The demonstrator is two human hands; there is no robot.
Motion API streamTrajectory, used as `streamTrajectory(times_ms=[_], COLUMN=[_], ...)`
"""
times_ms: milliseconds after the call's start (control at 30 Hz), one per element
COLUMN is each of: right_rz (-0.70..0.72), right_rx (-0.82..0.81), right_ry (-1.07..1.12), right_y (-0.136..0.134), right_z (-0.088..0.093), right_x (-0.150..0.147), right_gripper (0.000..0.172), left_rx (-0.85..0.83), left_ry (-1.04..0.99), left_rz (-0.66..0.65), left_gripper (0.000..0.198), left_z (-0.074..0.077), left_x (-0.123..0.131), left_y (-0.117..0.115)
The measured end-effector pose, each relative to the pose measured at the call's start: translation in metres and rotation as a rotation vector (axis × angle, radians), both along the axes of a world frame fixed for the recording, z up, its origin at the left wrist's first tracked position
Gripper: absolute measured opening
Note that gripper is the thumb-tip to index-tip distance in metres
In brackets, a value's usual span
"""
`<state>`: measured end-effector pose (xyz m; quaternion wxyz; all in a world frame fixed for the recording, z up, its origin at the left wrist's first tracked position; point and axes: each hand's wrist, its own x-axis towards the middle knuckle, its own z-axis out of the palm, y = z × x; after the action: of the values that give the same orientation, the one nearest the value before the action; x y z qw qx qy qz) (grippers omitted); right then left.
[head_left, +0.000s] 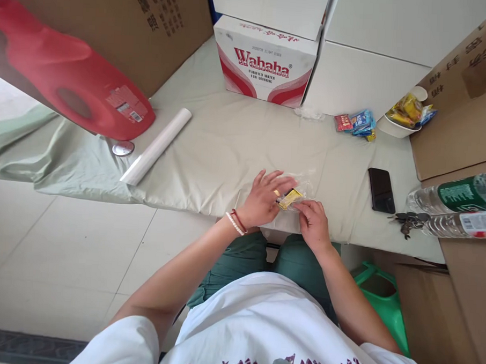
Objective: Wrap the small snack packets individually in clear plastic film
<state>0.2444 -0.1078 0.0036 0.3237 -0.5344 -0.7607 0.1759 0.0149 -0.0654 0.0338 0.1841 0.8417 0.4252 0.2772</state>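
My left hand (264, 196) lies on a clear plastic bag (307, 186) at the front edge of a pale sheet-covered platform (228, 144), fingers spread and pressing the bag flat. My right hand (311, 220) pinches a small yellow snack packet (291, 198) at the bag's mouth, between the two hands. A ring shows on my left hand, and bead bracelets sit at its wrist.
A black phone (381, 189), keys (407, 221) and two water bottles (459, 210) lie to the right. Loose snack packets (356, 123) and a white bowl of snacks (407, 111) sit farther back. A white roll (156, 146), a Wahaha box (266, 62), cardboard boxes and a red bag (70, 72) surround the platform.
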Motion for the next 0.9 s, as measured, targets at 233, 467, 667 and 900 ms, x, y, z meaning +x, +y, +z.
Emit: streamTrajectory(times_ms=[233,467,667,900], right_rz=[0.111,0.531,0.464,0.288], right_rx=[-0.061,-0.457,-0.282,-0.122], right_ry=[-0.088,0.093,0.038,-0.317], right_y=[-0.024,-0.058,0.001,0.078], right_z=[0.011,0.059,0.087,0.03], right_x=[-0.001,0.028,0.015,-0.033], right_gripper=[0.035,0.027,0.034,0.036], left_rx=[-0.054,-0.222,-0.332,-0.25], left_ry=[0.182,0.093,0.055,0.202], left_rz=[-0.004,0.072,0.368,0.422], left_gripper=[0.046,0.036,0.036,0.045], left_z=[-0.005,-0.018,-0.022,-0.03], left_x=[-0.031,-0.084,-0.049,-0.043], left_y=[0.008,-0.034,-0.036,-0.03])
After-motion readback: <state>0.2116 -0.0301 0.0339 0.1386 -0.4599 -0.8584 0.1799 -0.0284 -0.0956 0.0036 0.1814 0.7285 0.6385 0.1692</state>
